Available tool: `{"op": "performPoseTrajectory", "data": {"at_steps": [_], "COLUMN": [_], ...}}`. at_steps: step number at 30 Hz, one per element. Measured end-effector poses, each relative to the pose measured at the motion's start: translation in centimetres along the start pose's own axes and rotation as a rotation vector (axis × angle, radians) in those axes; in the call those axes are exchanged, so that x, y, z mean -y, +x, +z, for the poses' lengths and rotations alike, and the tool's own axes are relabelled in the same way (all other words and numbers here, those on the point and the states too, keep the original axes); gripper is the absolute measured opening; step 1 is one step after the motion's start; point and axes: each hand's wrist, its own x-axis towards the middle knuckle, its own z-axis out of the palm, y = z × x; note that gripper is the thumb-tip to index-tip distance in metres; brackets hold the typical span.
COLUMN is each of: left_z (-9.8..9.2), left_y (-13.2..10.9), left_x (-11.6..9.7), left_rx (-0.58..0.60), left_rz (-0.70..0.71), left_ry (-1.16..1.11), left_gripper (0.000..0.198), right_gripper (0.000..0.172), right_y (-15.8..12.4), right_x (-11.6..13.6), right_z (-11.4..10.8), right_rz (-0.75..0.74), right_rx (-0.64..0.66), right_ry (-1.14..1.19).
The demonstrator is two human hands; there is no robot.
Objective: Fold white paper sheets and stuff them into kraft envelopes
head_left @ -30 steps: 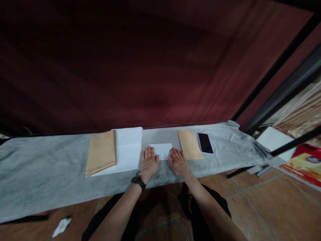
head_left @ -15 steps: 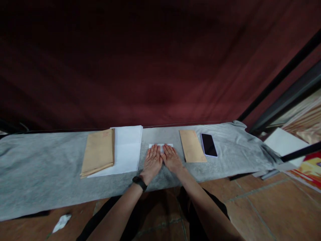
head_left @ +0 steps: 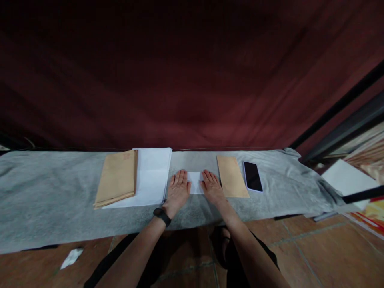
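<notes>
A small folded white paper (head_left: pixel 195 183) lies flat on the grey cloth between my hands. My left hand (head_left: pixel 179 189) rests palm down over its left end, fingers stretched out. Over the right end lies my right hand (head_left: pixel 213 187), also flat with fingers extended. Both ends of the paper are hidden under the hands. Just right of my right hand is a single brown envelope (head_left: pixel 232 177). To the left of my left hand is a stack of white paper sheets (head_left: pixel 153 176), partly covered by a pile of brown envelopes (head_left: pixel 117 176).
A dark-screened phone (head_left: pixel 253 176) lies right of the single envelope. The grey cloth (head_left: pixel 54 192) covers a long narrow surface before a dark red curtain (head_left: pixel 192 80). Crumpled white tissue (head_left: pixel 71 258) is on the tiled floor. Dark bars (head_left: pixel 336 106) stand at the right.
My hands have slid apart sideways, from side by side at the middle of the folded paper to its two ends. The paper's middle is now uncovered. The view has shifted slightly.
</notes>
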Motion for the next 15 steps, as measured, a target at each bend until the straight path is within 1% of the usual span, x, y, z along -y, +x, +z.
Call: {"op": "performPoseTrajectory", "data": {"at_steps": [4,10,15], "left_z": [-0.3,-0.5,-0.4], "left_y": [0.4,0.9,1.0], "left_x": [0.4,0.4,0.1], "left_rx": [0.019,0.041,0.006], "left_rz": [0.017,0.021,0.036], "left_ry": [-0.016,-0.018,-0.056], "left_gripper": [0.053,0.051,0.052], "right_gripper": [0.051,0.052,0.053], "right_y": [0.7,1.3,1.5], "right_x": [-0.6,-0.5,-0.1], "right_z": [-0.2,-0.4,-0.5], "right_rz": [-0.005,0.019,-0.004], "right_rx": [0.006,0.024,-0.002], "right_ry": [0.023,0.027,0.035]}}
